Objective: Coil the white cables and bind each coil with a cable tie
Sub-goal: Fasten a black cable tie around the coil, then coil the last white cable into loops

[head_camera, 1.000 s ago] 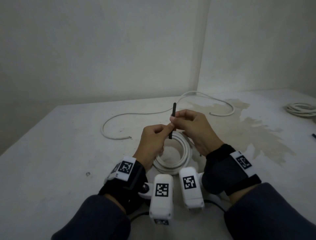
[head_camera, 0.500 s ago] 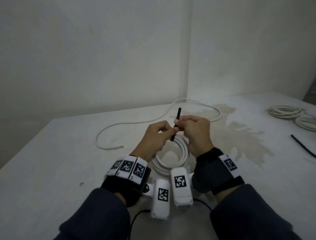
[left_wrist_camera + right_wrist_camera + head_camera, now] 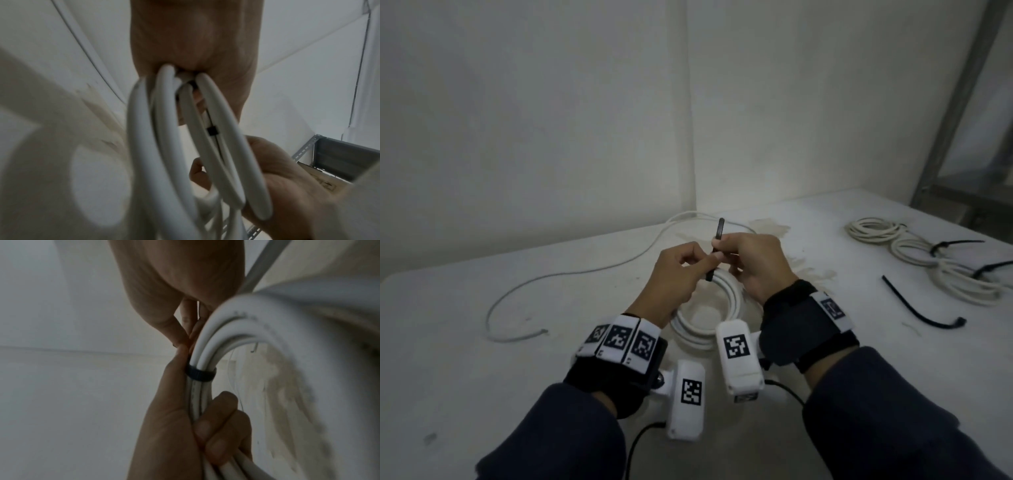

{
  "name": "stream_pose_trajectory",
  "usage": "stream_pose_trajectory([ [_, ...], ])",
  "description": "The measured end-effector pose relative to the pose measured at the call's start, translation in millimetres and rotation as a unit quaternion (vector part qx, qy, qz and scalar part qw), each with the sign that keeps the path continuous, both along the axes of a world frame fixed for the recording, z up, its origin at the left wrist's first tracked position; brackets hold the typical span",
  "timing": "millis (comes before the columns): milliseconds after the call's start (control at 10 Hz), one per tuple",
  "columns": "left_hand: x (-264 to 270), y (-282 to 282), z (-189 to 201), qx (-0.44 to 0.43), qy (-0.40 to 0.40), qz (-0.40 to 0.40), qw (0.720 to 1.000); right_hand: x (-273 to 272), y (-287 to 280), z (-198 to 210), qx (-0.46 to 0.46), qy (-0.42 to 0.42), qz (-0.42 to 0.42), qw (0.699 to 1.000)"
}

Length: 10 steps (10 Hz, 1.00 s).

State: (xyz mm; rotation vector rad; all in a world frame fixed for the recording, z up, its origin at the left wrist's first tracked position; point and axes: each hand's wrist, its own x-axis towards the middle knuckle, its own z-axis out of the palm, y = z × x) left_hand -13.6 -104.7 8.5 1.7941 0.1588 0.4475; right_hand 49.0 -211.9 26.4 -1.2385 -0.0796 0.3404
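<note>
Both hands are gripping the white coil point(image 3: 698, 308): the left hand point(image 3: 681, 274) is pinching the cable tie point(image 3: 717, 240), and the right hand point(image 3: 756, 263) is clasping the strands. Pulling the tail straight, keeping strands bunched, should be cinching the band point(image 3: 200, 373) snug.

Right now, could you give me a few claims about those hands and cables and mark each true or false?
1. A black tie wraps the held coil. True.
2. The left hand rests flat on the table. False: it grips the coil and tie.
3. A loose cable lies uncoiled at left. True.
4. No coils are bound yet. False: bound coils lie at right.
5. A spare tie lies on the table. True.
</note>
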Motion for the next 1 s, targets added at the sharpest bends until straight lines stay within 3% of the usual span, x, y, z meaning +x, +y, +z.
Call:
stream_pose_trajectory([
  [100,17,-10,-2,0.000,0.015,-0.025,1.000,13,-17,-7,0.009,0.003,0.003,1.000],
  [200,30,-19,-5,-0.013,0.008,-0.024,1.000,24,-33,-13,-0.030,-0.047,0.049,0.997],
  [300,45,-26,-8,-0.046,-0.005,0.009,0.999,25,-46,-17,-0.138,-0.105,0.159,0.972],
  [400,63,-35,-12,-0.095,-0.001,0.047,0.994,24,-51,-22,-0.188,-0.128,0.185,0.956],
  [500,78,-52,-12,-0.136,0.002,0.070,0.988,41,-59,-27,-0.144,-0.112,0.118,0.976],
  [600,92,-63,-11,-0.156,0.001,0.068,0.985,58,-76,-22,-0.042,-0.047,0.135,0.989],
  [700,109,-62,-11,-0.067,0.036,0.029,0.997,79,-89,-21,-0.079,-0.075,0.078,0.991],
  [800,119,-44,-14,0.126,0.104,0.014,0.986,117,-105,-16,-0.153,-0.077,-0.072,0.983],
  [900,124,-13,-27,0.276,0.215,0.001,0.937,153,-125,-15,-0.245,-0.062,-0.171,0.952],
  [1000,128,3,-38,0.311,0.246,-0.006,0.918,206,-144,-39,-0.448,-0.105,-0.168,0.872],
])
